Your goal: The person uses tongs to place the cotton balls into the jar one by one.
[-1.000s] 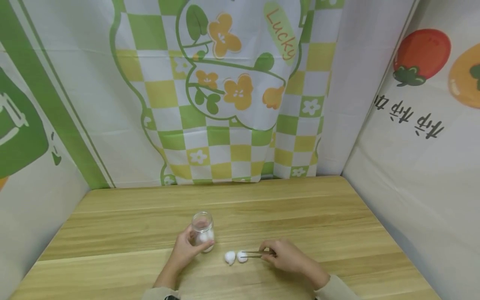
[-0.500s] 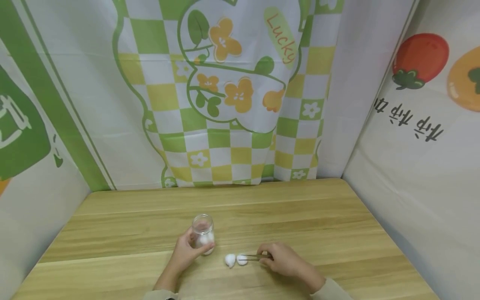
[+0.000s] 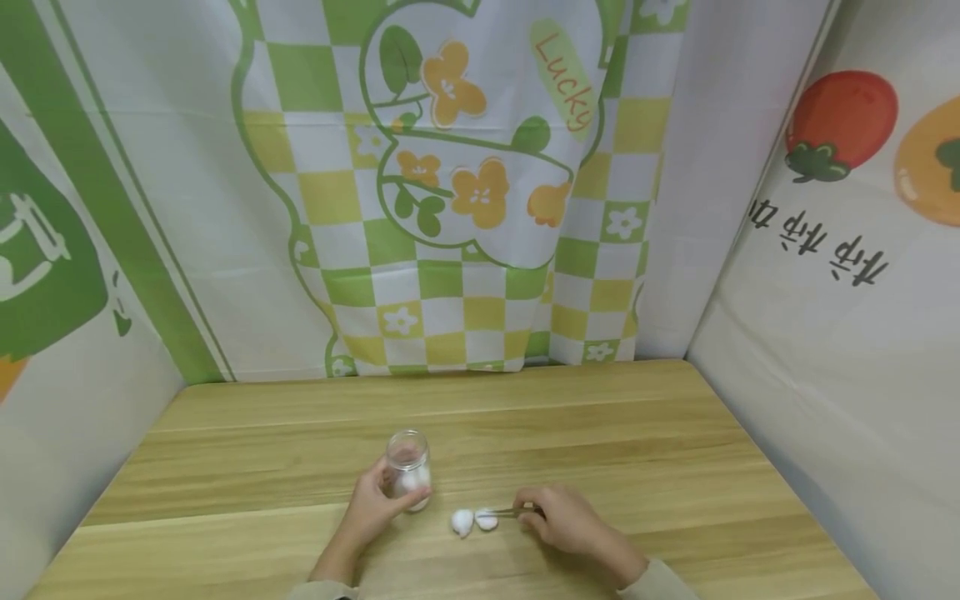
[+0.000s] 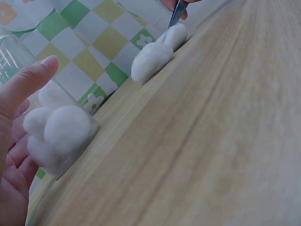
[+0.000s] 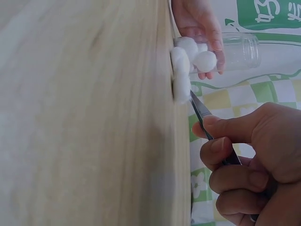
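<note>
A clear open-topped glass jar (image 3: 409, 467) stands on the table, its lower part filled with several white cotton balls (image 4: 67, 126). My left hand (image 3: 375, 502) grips the jar, thumb on the near side and fingers behind it. To the jar's right, two cotton balls lie side by side on the wood, a left one (image 3: 462, 522) and a right one (image 3: 487, 521). My right hand (image 3: 564, 518) pinches a pair of metal tweezers (image 5: 201, 112) between thumb and fingers. The tweezers' tips touch the right cotton ball, which rests on the table.
The wooden table (image 3: 600, 433) reaches back to a checkered green and yellow curtain (image 3: 442, 275). White printed cloth (image 3: 825, 367) hangs along the right side, and another cloth panel (image 3: 97, 400) borders the left.
The tweezers' tips, apart over the right cotton ball a second ago, have drawn together on it. Its shape looks flatter now. My left hand and the jar hold their place.
</note>
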`<control>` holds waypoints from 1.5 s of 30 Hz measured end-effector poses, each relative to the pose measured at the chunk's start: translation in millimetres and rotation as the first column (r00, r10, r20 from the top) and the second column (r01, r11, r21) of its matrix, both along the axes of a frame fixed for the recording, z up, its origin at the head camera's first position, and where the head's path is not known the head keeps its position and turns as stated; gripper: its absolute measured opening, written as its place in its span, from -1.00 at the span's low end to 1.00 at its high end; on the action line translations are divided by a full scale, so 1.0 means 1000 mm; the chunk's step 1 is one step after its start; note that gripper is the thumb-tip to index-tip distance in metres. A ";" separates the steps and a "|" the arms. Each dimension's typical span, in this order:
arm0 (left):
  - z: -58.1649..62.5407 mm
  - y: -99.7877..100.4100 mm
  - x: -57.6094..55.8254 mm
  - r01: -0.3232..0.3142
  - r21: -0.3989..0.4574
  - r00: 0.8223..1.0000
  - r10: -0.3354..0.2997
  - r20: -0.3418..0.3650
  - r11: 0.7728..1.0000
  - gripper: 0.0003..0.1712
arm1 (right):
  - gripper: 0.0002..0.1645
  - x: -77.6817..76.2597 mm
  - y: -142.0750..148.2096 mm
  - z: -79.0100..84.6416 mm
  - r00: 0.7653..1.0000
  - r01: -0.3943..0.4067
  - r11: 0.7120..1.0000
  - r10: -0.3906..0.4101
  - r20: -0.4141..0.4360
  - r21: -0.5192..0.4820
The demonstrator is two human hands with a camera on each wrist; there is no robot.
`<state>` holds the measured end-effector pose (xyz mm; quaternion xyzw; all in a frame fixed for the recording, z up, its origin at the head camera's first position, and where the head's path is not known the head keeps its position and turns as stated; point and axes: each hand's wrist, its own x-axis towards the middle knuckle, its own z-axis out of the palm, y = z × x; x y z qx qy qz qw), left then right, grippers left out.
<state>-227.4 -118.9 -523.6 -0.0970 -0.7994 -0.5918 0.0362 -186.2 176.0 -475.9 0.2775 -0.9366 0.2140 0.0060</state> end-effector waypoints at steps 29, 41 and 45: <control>0.001 -0.001 0.000 -0.005 0.019 1.000 0.005 0.010 1.000 -0.32 | -0.86 -0.006 0.007 0.017 0.998 0.026 0.995 -0.020 0.067 -0.093; 0.005 0.013 0.001 0.019 0.059 1.000 -0.020 0.020 0.998 -0.28 | -0.83 -0.008 0.006 0.027 0.996 0.017 0.985 -0.001 0.091 -0.171; 0.004 0.019 0.001 0.026 0.066 0.999 -0.028 0.029 0.997 -0.31 | -0.85 -0.009 0.006 0.031 0.998 0.010 0.984 0.000 0.056 -0.177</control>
